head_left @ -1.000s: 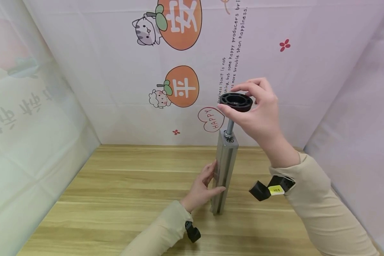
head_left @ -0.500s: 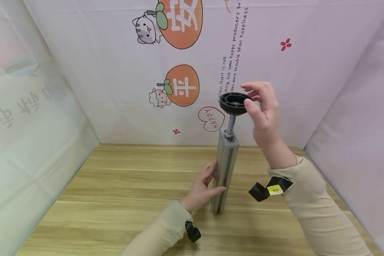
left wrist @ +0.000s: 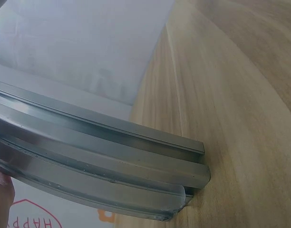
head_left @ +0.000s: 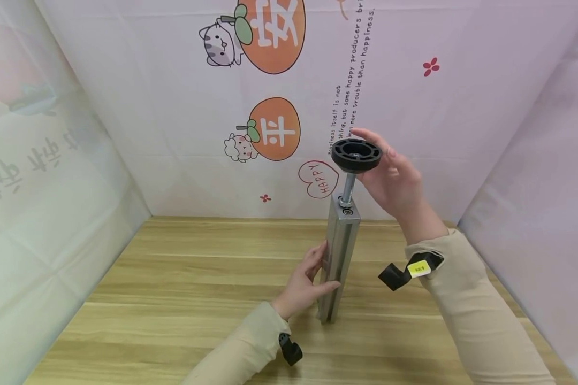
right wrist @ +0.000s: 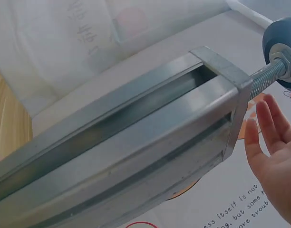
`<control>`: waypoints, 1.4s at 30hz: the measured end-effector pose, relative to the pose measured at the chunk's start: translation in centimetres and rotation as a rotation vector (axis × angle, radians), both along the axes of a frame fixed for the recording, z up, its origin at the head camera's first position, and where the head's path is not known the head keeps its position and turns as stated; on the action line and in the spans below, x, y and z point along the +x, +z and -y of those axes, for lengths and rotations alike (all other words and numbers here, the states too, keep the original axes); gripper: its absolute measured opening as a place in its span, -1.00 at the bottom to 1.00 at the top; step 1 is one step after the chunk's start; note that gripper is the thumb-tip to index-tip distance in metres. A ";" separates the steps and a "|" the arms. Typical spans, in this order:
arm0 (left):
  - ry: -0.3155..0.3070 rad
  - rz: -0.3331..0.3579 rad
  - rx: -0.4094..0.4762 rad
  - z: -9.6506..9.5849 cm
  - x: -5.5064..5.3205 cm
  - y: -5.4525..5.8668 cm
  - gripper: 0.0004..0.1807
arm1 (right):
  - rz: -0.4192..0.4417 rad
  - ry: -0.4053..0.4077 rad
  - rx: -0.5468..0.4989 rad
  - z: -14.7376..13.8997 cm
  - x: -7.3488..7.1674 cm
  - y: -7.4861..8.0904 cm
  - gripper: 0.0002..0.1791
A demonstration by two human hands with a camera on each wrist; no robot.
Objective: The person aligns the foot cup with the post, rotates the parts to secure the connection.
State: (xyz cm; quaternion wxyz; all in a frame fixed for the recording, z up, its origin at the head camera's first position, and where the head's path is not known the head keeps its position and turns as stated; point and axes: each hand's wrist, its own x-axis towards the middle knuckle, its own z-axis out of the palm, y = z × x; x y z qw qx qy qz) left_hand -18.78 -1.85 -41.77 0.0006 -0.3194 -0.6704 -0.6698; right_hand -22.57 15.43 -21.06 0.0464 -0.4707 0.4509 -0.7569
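Observation:
In the head view, a grey aluminium extrusion profile [head_left: 338,251] stands upright on the wooden table. A threaded rod [right wrist: 269,76] with a nut rises from its end plate [head_left: 345,214]. Topping the rod is a round black levelling foot [head_left: 356,156] with a hollow, slotted face. My left hand [head_left: 303,286] grips the profile's lower half between thumb and fingers. Behind and to the right of the foot, my right hand [head_left: 395,182] has its fingers loosely extended; whether they touch the foot cannot be told. The right wrist view shows these fingers [right wrist: 265,121] beside the rod.
The wooden tabletop [head_left: 183,299] meets a printed white cloth [head_left: 173,133] at the back. More cloth hangs on the left [head_left: 38,224] and right sides. Each wrist carries a small black camera mount [head_left: 291,350].
My right hand had its thumb and fingers around the foot's rim, then let go and moved right; now its fingers are behind the foot. The left hand and profile have not moved visibly.

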 end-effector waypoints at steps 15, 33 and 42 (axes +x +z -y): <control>0.010 -0.066 0.034 -0.1 0.1 -0.2 -0.10 | 0.092 0.305 -0.146 1.4 0.1 0.5 -0.42; 0.000 -0.003 -0.009 -0.1 0.2 0.3 -0.08 | -0.026 0.250 -0.236 2.0 0.6 0.9 -0.52; -0.008 0.009 -0.004 0.0 0.1 0.2 -0.09 | -0.135 -0.027 -0.131 1.6 1.0 1.3 -0.66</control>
